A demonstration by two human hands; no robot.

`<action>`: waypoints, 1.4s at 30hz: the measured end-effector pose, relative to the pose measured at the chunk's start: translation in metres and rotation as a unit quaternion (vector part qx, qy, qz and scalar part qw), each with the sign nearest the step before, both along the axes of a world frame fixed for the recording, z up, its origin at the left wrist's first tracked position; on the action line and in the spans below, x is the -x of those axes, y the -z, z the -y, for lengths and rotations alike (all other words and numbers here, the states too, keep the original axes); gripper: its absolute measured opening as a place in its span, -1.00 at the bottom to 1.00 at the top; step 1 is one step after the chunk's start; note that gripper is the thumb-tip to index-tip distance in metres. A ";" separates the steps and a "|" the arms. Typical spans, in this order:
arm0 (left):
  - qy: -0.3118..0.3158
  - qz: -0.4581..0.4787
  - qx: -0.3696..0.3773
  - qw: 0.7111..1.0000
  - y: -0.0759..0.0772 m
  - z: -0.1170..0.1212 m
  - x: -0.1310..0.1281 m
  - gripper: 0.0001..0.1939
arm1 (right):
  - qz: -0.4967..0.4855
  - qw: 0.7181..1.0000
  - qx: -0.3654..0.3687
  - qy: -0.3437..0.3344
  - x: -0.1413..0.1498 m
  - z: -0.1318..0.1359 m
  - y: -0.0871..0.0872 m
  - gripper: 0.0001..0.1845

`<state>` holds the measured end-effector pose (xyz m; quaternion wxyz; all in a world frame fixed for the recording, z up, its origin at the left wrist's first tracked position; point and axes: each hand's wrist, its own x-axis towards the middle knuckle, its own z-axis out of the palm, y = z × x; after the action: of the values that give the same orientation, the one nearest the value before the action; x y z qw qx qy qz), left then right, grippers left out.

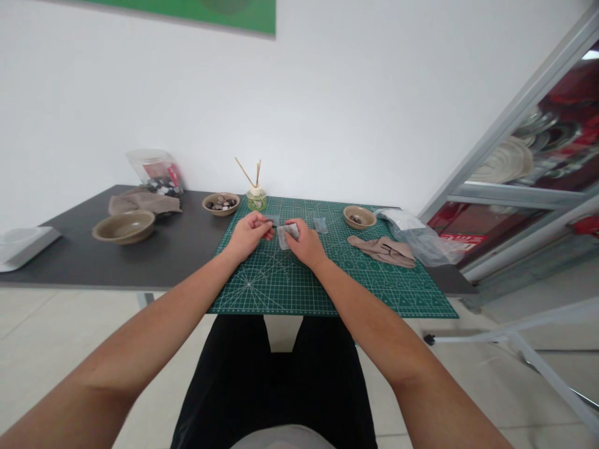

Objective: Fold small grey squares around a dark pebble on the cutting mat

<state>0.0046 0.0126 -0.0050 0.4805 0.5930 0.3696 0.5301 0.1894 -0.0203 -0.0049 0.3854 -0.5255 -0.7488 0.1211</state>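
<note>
Lap: our dark trousers (pixel 219 386), btm ctr of frame.
Mat: green gridded cutting mat (pixel 262 296), ctr to lower rt, on the grey desk (pixel 93 265).
L grip: our left hand (pixel 248 238), ctr; fingertips pinched tog. w/ smth small & dark at the tips, can't tell if held.
R grip: our right hand (pixel 306 244), just beside it, clenched on a whitish see-thru packet (pixel 283 237) at frame ctr, over the mat.
Spare packet: another see-thru packet (pixel 321 225), flat on mat, rt of our right hand.
Cloth: crumpled taupe cloth (pixel 386 251), mid-rt, on mat.
Bowls: tan bowl (pixel 124 237) mid-left on bare desk; stone bowl (pixel 219 213) left of ctr, w/ dark & lt pcs; small bowl (pixel 362 226) rt of ctr, w/ a few dark pcs.
Bag: clear plastic bag (pixel 423 243), mid-rt, past the cloth.
Diffuser: small reed bottle (pixel 256 199), abt ctr, nr the wall.
Back left: 2nd taupe cloth (pixel 140 202) in front of a clear tub (pixel 154 168) w/ blk & white pcs.
Wall: green panel (pixel 238 14), top left to ctr.
</note>
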 end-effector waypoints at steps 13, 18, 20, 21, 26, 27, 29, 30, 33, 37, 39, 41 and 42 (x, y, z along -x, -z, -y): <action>-0.028 -0.148 -0.091 0.984 0.003 0.000 0.004 -0.77 | 0.027 0.999 -0.027 0.021 -0.002 -0.009 0.011 -0.62; 0.018 -0.170 -0.091 0.981 0.003 0.003 0.003 -0.76 | 0.001 0.999 -0.028 -0.043 -0.003 -0.005 0.003 -0.73; 0.039 -0.188 -0.093 0.977 0.003 0.005 0.003 -0.80 | -0.016 0.997 0.001 -0.070 -0.002 -0.005 0.002 -0.74; 0.044 -0.202 -0.096 0.974 0.002 0.006 0.003 -0.82 | -0.023 0.997 0.009 -0.076 -0.002 -0.005 0.001 -0.74; 0.053 -0.249 -0.116 0.960 0.003 0.006 0.004 -0.88 | -0.054 0.992 0.040 -0.104 -0.004 -0.006 0.002 -0.78; 0.058 -0.252 -0.123 0.958 0.004 0.006 0.005 -0.85 | -0.056 0.992 0.043 -0.101 -0.004 -0.006 0.002 -0.79; 0.067 -0.268 -0.137 0.951 0.004 0.005 0.006 -0.78 | -0.048 0.994 0.042 -0.089 -0.005 -0.005 0.001 -0.81; 0.068 -0.282 -0.146 0.946 0.004 0.005 0.006 -0.75 | -0.038 0.995 0.038 -0.085 -0.006 -0.004 0.001 -0.81; 0.058 -0.343 -0.178 0.921 0.002 0.006 0.007 -0.76 | 0.010 0.995 0.025 -0.092 -0.007 -0.003 -0.001 -0.82; 0.069 -0.415 -0.230 0.877 -0.004 0.007 0.007 -0.80 | 0.059 0.991 0.007 -0.121 -0.010 -0.006 0.002 -0.88; 0.081 -0.428 -0.245 0.866 -0.005 0.007 0.006 -0.79 | 0.079 0.989 0.000 -0.122 -0.012 -0.008 0.004 -0.88; 0.088 -0.436 -0.252 0.859 -0.005 0.006 0.005 -0.79 | 0.091 0.989 -0.002 -0.117 -0.012 -0.009 0.006 -0.85; 0.089 -0.441 -0.255 0.856 -0.004 0.005 0.005 -0.79 | 0.092 0.989 0.000 -0.115 -0.013 -0.009 0.006 -0.84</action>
<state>-0.0008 0.0073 -0.0010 0.1442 0.8968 0.3397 0.2439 0.2020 -0.0112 -0.0109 0.2982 -0.4449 -0.8365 0.1158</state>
